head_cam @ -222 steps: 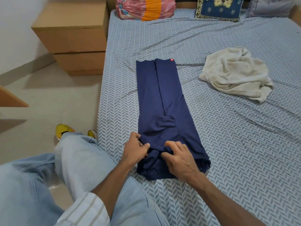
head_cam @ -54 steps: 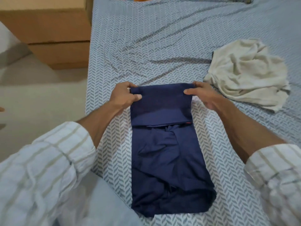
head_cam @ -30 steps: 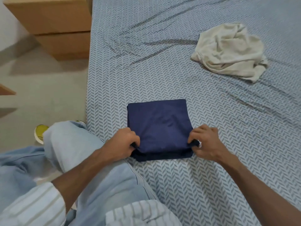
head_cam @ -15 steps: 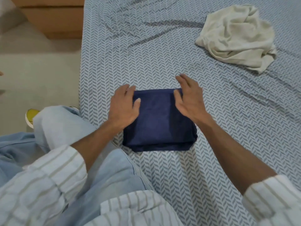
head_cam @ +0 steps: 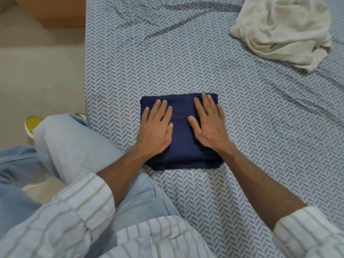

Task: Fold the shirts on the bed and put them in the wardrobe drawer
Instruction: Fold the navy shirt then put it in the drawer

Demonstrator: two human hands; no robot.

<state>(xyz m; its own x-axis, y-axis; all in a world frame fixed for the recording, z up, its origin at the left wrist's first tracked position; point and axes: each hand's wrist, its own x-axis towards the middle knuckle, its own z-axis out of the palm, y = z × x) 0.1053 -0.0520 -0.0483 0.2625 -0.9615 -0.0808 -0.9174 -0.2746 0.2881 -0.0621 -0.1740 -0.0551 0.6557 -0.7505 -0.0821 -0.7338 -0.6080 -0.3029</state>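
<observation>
Two flat palms — left hand point(head_cam: 156, 127), right hand point(head_cam: 209, 125) — folded navy shirt point(head_cam: 181, 146), near-square

— What is the room like from where you stand?

— A plain beige floor point(head_cam: 41, 77) runs along the left, pale and evenly lit. A brown wooden cabinet point(head_cam: 55, 12) stands at the top left, hard against the bedside.

— And the covering?

— A sheet point(head_cam: 186, 58) in blue-grey herringbone, creased toward the right.
</observation>
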